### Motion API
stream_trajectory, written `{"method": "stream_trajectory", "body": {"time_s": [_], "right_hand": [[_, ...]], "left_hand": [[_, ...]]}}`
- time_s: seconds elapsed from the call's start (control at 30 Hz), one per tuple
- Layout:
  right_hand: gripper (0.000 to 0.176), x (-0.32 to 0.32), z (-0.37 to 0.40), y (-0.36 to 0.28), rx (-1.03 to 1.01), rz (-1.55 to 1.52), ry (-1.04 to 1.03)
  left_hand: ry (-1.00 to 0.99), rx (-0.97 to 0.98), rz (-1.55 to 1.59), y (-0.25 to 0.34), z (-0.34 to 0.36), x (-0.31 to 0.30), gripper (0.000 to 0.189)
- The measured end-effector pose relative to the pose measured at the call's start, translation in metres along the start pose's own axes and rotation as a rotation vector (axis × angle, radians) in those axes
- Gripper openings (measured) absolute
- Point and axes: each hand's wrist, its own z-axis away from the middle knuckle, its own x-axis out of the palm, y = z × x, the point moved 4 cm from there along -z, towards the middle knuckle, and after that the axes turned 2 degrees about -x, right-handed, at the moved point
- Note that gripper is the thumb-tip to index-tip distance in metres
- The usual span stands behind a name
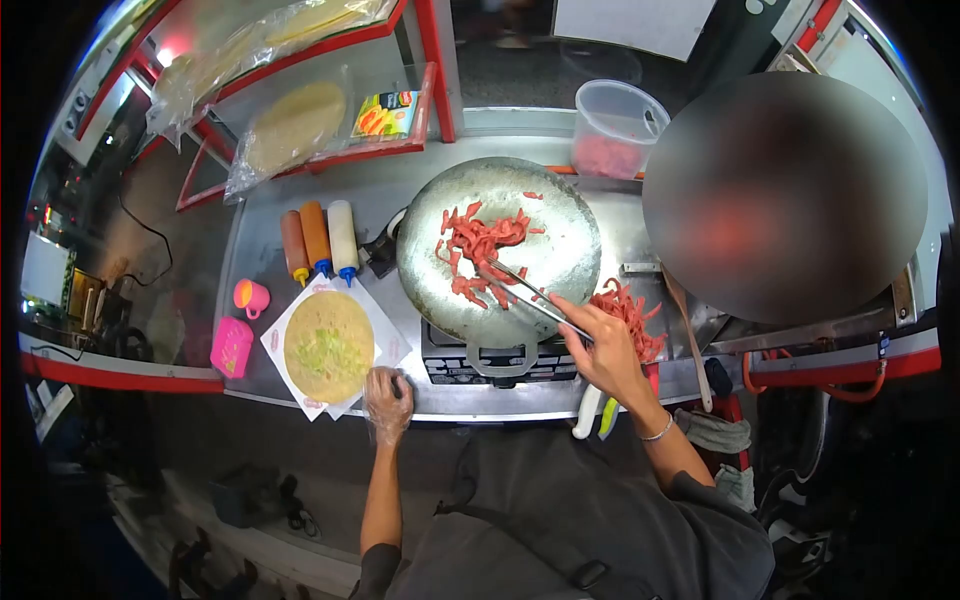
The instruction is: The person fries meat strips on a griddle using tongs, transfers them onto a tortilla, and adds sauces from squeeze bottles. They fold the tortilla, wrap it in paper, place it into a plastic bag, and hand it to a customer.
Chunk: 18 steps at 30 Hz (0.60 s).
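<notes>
My right hand point(598, 345) grips metal tongs point(520, 287) whose tips rest among red meat strips point(478, 247) on a round steel griddle pan point(570, 235). My left hand point(387, 398), in a clear plastic glove, rests on the counter edge beside a flatbread point(329, 346) topped with shredded greens, lying on white paper point(385, 330). More red strips point(632, 312) are piled just right of my right hand.
Three squeeze bottles point(318, 240) stand left of the pan. A pink cup point(250, 297) and pink box point(231, 347) sit at the left. A clear tub point(615, 128) is behind the pan. Bagged flatbreads point(290, 125) lie on a red-framed shelf. A wooden-handled tool point(686, 330) lies at right.
</notes>
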Motion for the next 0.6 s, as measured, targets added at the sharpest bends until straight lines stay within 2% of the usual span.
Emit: {"method": "stream_trajectory", "body": {"time_s": [0.1,0.23,0.3,0.37,0.43,0.53,0.57,0.6], "right_hand": [[0.047,0.007,0.001,0.005,-0.104,-0.015,0.002],[0.047,0.002,-0.023,0.024,0.01,0.075,0.033],[0.043,0.0,-0.031,0.02,-0.021,0.005,0.32],[0.043,0.026,-0.026,0.038,0.0,0.144,0.224],[0.043,0.026,-0.018,0.024,-0.064,0.088,0.197],[0.042,0.026,-0.019,-0.006,-0.17,-0.042,0.291],[0.042,0.026,-0.02,-0.005,-0.17,-0.037,0.293],[0.042,0.031,-0.028,0.005,-0.058,0.06,0.166]], "left_hand": [[0.0,-0.005,0.023,0.002,-0.002,0.001,0.01],[-0.015,-0.013,0.019,-0.001,0.001,-0.001,0.011],[-0.004,-0.012,0.029,0.0,0.002,-0.002,0.011],[0.011,-0.001,0.039,-0.001,0.001,-0.002,0.011],[0.023,0.013,0.071,-0.002,0.001,-0.002,0.01],[0.031,0.011,0.073,-0.004,0.002,-0.002,0.009],[0.031,0.01,0.07,-0.004,0.003,-0.001,0.009],[0.031,0.014,0.075,-0.003,0.003,-0.002,0.009]]}}
